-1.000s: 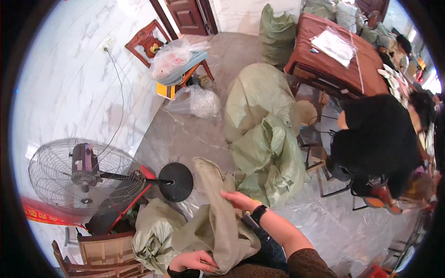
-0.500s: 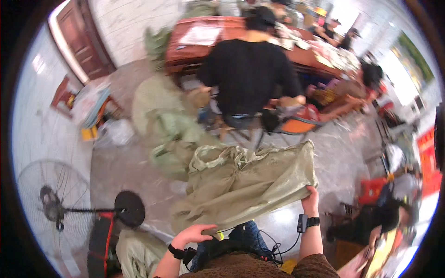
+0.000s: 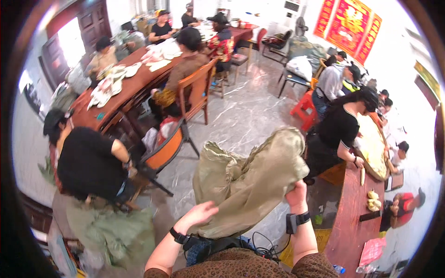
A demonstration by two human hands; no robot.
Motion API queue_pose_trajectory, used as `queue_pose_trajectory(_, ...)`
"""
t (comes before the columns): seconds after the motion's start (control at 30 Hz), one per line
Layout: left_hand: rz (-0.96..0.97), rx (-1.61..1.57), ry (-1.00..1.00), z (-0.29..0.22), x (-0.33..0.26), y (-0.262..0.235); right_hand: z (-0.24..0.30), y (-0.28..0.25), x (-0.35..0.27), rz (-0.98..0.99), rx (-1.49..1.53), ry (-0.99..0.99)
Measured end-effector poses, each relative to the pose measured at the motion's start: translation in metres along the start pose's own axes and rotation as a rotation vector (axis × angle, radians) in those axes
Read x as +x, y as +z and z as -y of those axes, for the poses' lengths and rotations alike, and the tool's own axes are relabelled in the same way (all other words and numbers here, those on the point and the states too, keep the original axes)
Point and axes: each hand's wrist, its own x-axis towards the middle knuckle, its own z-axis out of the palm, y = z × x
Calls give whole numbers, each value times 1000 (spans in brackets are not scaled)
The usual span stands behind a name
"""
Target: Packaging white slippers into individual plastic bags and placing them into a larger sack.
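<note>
A large olive-green woven sack [image 3: 250, 185] hangs in front of my body, creased, with a gathered, frayed edge at its far left. My right hand [image 3: 295, 193] is closed around the right side of the sack, and its upper right part bulges above that hand. At the sack's lower left side, my left hand [image 3: 201, 216] has its fingers stretched out; I cannot tell whether it touches the cloth. Both wrists wear dark bands, and the right one carries a small box. Black cables lie at my waist below the sack.
At left, a person in black sits by an orange-backed chair [image 3: 162, 154], with green sacks [image 3: 111, 236] on the floor behind. A long red table [image 3: 134, 65] with white cloths has people around it. Another red-brown table [image 3: 345, 217] stands close on my right, near a yellow crate [image 3: 323, 238].
My view has swung to the right, bringing the right-hand table and more people into sight. The sack has turned with me, and its right part is now raised and bunched. My right hand keeps its grip.
</note>
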Motion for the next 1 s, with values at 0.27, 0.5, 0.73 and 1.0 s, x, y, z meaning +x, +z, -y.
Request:
queue_pose_trajectory(0.27, 616, -1299, -219, -189, 236, -44, -4, 24, 84, 789, -657, 378)
queue_pose_trajectory(0.5, 583, -788, 252, -273, 418, -151, 79, 63, 259, 720, -779, 237)
queue_pose_trajectory(0.73, 865, -517, 429, -378, 586, -217, 152, 67, 433, -81, -1055, -507)
queue_pose_trajectory(1.0, 731, -324, 587, -461, 832, -275, 203, 17, 684, -316, -1568, -356)
